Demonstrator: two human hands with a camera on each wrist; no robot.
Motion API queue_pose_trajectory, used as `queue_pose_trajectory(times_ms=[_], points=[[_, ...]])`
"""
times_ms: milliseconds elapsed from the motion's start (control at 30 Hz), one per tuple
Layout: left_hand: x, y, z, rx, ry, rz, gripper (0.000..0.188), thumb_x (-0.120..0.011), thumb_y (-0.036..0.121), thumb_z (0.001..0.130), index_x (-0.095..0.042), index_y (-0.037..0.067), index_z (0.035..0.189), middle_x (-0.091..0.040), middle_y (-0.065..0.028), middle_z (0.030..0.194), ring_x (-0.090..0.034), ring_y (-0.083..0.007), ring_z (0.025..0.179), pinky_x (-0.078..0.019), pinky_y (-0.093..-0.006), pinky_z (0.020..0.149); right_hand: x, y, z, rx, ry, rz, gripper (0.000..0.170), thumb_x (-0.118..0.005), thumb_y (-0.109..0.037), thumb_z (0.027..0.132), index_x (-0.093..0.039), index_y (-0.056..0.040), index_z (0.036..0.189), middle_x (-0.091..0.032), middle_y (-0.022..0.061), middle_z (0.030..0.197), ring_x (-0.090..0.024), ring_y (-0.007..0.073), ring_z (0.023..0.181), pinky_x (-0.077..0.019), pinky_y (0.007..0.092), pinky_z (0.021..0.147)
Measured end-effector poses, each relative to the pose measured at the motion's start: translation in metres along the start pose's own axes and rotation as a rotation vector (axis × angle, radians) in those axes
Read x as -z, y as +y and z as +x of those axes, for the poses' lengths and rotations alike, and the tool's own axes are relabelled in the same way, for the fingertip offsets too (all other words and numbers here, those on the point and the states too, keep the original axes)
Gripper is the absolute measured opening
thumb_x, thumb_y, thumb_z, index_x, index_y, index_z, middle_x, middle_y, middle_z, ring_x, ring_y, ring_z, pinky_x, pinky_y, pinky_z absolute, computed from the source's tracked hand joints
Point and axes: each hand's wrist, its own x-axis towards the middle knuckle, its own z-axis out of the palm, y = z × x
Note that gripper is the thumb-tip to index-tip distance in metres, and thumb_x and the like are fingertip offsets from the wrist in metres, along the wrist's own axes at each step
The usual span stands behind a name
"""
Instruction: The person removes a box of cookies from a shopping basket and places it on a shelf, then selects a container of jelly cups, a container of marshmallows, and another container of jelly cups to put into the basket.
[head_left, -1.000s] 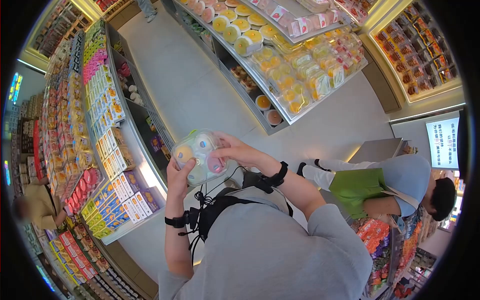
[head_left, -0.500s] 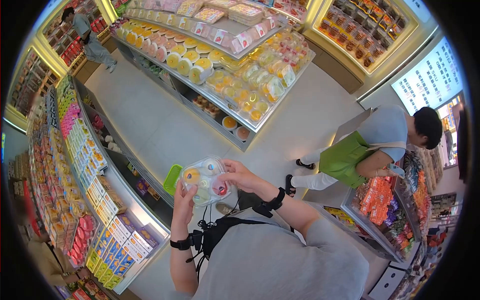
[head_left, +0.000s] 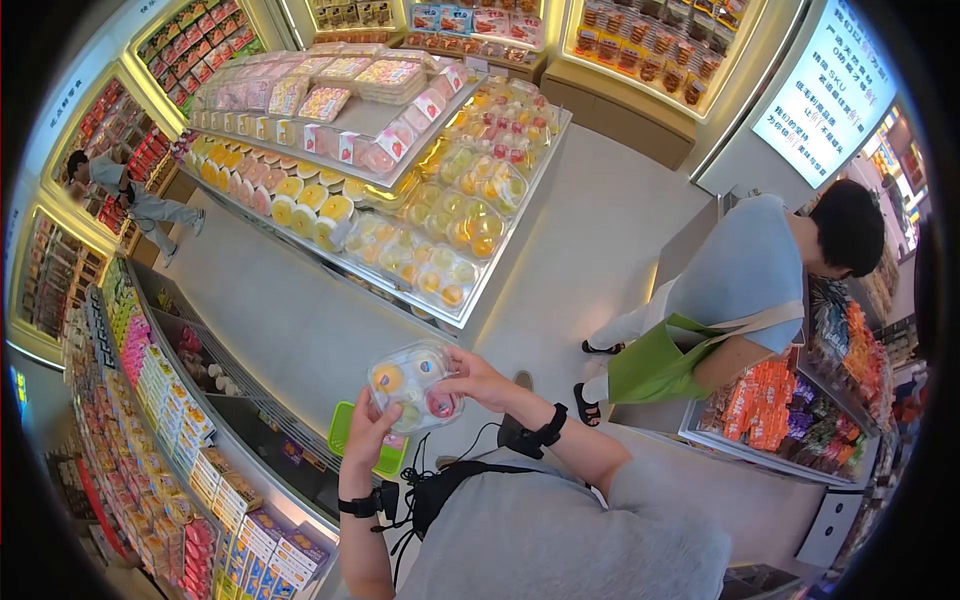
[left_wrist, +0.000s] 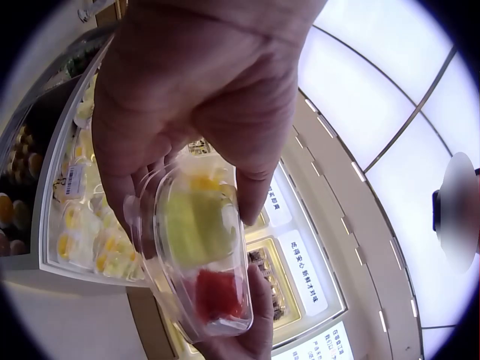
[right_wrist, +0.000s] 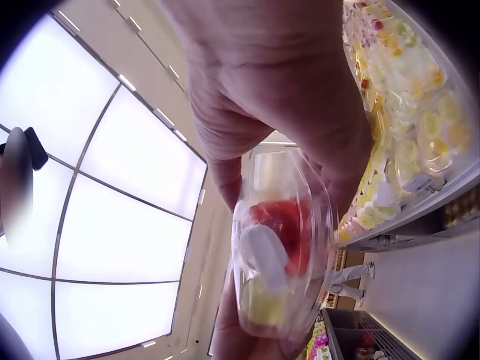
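Note:
Both hands hold a clear plastic pack (head_left: 415, 372) in front of the body. Inside it are rounded portions: an orange-yellow one, a pale one, a green one and a red one. My left hand (head_left: 370, 428) grips the near left side, thumb over the top. On the other side, my right hand (head_left: 482, 382) holds the pack with its thumb by the red portion. The left wrist view shows the pack (left_wrist: 201, 232) edge-on between thumb and fingers. From the right wrist, a white piece (right_wrist: 264, 256) shows over the red portion.
A bright green basket (head_left: 341, 432) shows beyond the left hand. Ahead stands a tiered display (head_left: 460, 318) of packed sweets. Shelves of boxes (head_left: 175, 405) run along the left. A person with a green bag (head_left: 655, 362) stands at the right by a candy bin (head_left: 752, 405). Another person (head_left: 160, 212) is far left.
The head view has swung up, bringing more of the tiered display and the lit sign into sight. The green basket has come into view. Both hands keep holding the pack.

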Motion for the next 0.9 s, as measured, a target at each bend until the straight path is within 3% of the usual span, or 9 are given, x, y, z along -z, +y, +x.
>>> queue_pose_trajectory(times_ms=[200, 300, 433, 533, 600, 700, 800, 900], points=[[-0.074, 0.028, 0.109, 0.132, -0.145, 0.181, 0.063, -0.068, 0.019, 0.089, -0.035, 0.005, 0.141, -0.061, -0.009, 0.121, -0.058, -0.0158, 0.11, -0.0474, -0.0306, 0.093, 0.111, -0.088, 0.018, 0.045, 0.061, -0.065, 0.046, -0.071, -0.009, 0.081, -0.051, -0.0007, 0.122, -0.062, 0.0067, 0.104, -0.064, 0.0141, 0.089, -0.0516, 0.0265, 0.072], [-0.108, 0.051, 0.139, 0.101, -0.191, 0.174, 0.062, -0.067, 0.021, 0.09, -0.036, 0.005, 0.141, -0.06, -0.01, 0.122, -0.059, -0.017, 0.109, -0.0479, -0.0323, 0.094, 0.141, -0.136, 0.026, 0.119, 0.06, -0.02, 0.045, -0.071, -0.007, 0.081, -0.051, -0.0004, 0.12, -0.062, 0.0064, 0.105, -0.065, 0.0133, 0.086, -0.052, 0.0265, 0.073], [-0.124, 0.066, 0.182, 0.094, -0.25, 0.213, 0.062, -0.067, 0.021, 0.091, -0.036, 0.005, 0.141, -0.06, -0.0118, 0.123, -0.059, -0.0189, 0.11, -0.048, -0.0345, 0.095, 0.167, -0.184, 0.038, 0.184, 0.048, 0.022, 0.044, -0.071, -0.007, 0.081, -0.051, -0.0003, 0.12, -0.061, 0.0065, 0.107, -0.064, 0.0131, 0.09, -0.052, 0.0267, 0.076], [-0.138, 0.085, 0.214, 0.116, -0.243, 0.263, 0.061, -0.065, 0.022, 0.092, -0.035, 0.003, 0.141, -0.059, -0.0135, 0.124, -0.058, -0.0211, 0.112, -0.0481, -0.0364, 0.096, 0.186, -0.21, 0.062, 0.179, 0.064, 0.153, 0.053, -0.069, -0.002, 0.08, -0.048, 0.0005, 0.128, -0.061, 0.0079, 0.116, -0.063, 0.0124, 0.097, -0.0517, 0.0259, 0.081], [-0.141, 0.091, 0.234, 0.135, -0.227, 0.259, 0.071, -0.067, 0.03, 0.09, -0.031, 0.002, 0.145, -0.055, -0.0145, 0.13, -0.056, -0.0256, 0.118, -0.0474, -0.0412, 0.097, 0.204, -0.216, 0.088, 0.19, 0.094, 0.153, 0.054, -0.069, -0.001, 0.078, -0.049, 0.0007, 0.128, -0.061, 0.0083, 0.117, -0.063, 0.0115, 0.096, -0.0517, 0.024, 0.078], [-0.156, 0.103, 0.269, 0.134, -0.286, 0.301, 0.07, -0.066, 0.034, 0.091, -0.033, 0.002, 0.143, -0.057, -0.0138, 0.127, -0.057, -0.0261, 0.117, -0.0466, -0.0417, 0.098, 0.237, -0.23, 0.128, 0.188, 0.11, 0.068, 0.053, -0.07, -0.004, 0.073, -0.054, 0.0006, 0.123, -0.061, 0.0064, 0.113, -0.06, 0.0145, 0.103, -0.0479, 0.0277, 0.088], [-0.156, 0.101, 0.306, 0.153, -0.303, 0.216, 0.061, -0.065, 0.028, 0.092, -0.037, 0.004, 0.14, -0.059, -0.0147, 0.123, -0.058, -0.0255, 0.116, -0.0469, -0.0387, 0.098, 0.253, -0.256, 0.149, 0.305, 0.101, 0.12, 0.052, -0.07, -0.005, 0.072, -0.055, 0.0008, 0.121, -0.061, 0.006, 0.113, -0.06, 0.0138, 0.099, -0.0482, 0.0262, 0.085], [-0.157, 0.109, 0.332, 0.155, -0.314, 0.212, 0.062, -0.066, 0.032, 0.091, -0.038, 0.005, 0.14, -0.06, -0.0144, 0.123, -0.057, -0.0258, 0.117, -0.046, -0.0384, 0.098, 0.279, -0.279, 0.153, 0.232, 0.074, 0.187, 0.052, -0.069, -0.004, 0.071, -0.055, 0.0007, 0.121, -0.062, 0.0058, 0.111, -0.06, 0.0138, 0.098, -0.0481, 0.0264, 0.085]])
